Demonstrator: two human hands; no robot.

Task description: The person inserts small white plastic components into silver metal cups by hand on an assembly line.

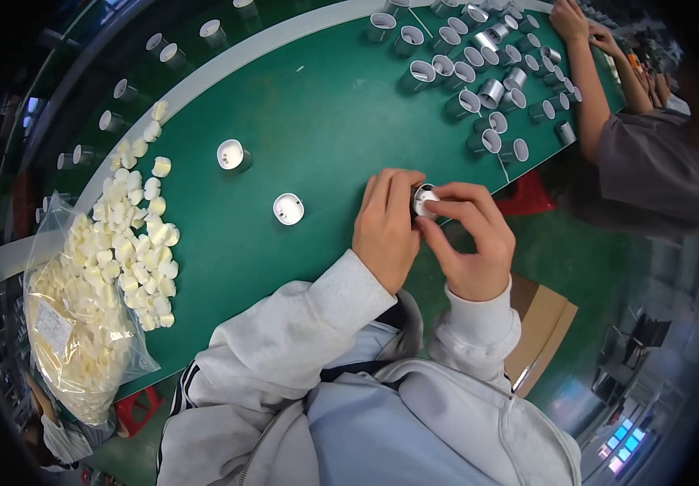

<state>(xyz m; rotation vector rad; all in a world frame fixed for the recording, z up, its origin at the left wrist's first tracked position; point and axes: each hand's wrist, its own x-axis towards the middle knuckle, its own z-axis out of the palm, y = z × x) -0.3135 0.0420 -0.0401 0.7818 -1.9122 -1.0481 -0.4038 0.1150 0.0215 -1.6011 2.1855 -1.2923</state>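
Observation:
Both hands meet at the near edge of the green table around one small grey cup-shaped housing with a white round piece [425,198] in its mouth. My left hand [387,227] wraps the housing from the left, hiding most of its body. My right hand [479,243] is closed on it from the right, a fingertip lying on the white piece and the thumb at the near side. To the left stand a housing with a white top [288,209] and, farther off, another white-topped housing [231,154]; both show small dark marks on top.
Many pale yellow-white pieces [134,243] lie at the left beside a clear plastic bag [82,348] full of them. Several open grey housings [467,104] crowd the far right. A person's arm [592,89] reaches in there. A cardboard box [540,324] stands below the table.

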